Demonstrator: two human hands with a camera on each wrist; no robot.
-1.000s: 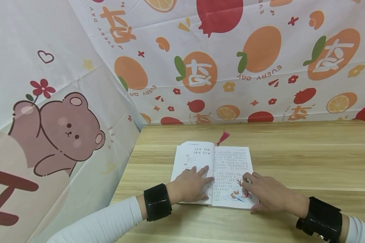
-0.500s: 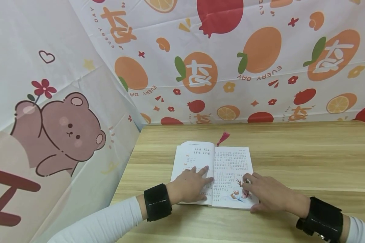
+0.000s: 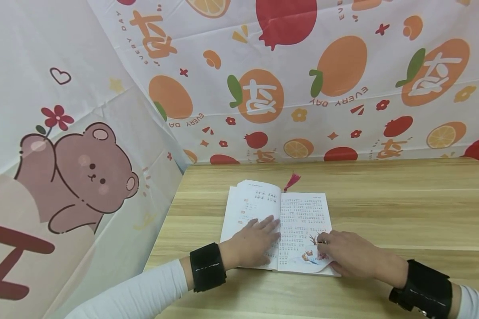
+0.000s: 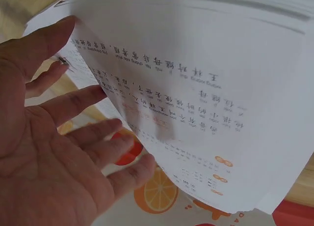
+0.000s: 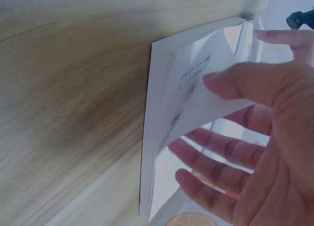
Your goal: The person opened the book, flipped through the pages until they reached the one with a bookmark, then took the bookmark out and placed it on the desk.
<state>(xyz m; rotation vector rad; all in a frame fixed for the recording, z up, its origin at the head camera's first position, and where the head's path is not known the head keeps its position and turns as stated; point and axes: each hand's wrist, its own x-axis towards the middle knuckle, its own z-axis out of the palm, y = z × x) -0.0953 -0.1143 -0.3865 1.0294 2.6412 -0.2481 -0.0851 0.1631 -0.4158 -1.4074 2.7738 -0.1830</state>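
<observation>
An open book (image 3: pixel 259 201) with printed text lies on the wooden table, a coloured picture low on its right page. My left hand (image 3: pixel 252 243) rests with straight fingers across the left page, near the spine. In the left wrist view that printed page (image 4: pixel 196 113) bows up beside the left hand (image 4: pixel 59 142). At the lower right corner my right hand (image 3: pixel 353 254) pinches a page (image 5: pixel 196 105), which curls up off the pages below. Thumb and fingers of the right hand (image 5: pixel 245 132) sit on opposite sides of this page in the right wrist view.
A pink tassel (image 3: pixel 292 181) sticks out from the top of the spine. Wooden table (image 3: pixel 415 212) surrounds the book. Behind it hangs a fruit-print cloth (image 3: pixel 299 84), and a bear-print cloth (image 3: pixel 92 168) covers the left side.
My right hand has lifted the lower right page corner, baring the pages beneath. The left hand's fingers have come closer together, and the left page's top edge has risen.
</observation>
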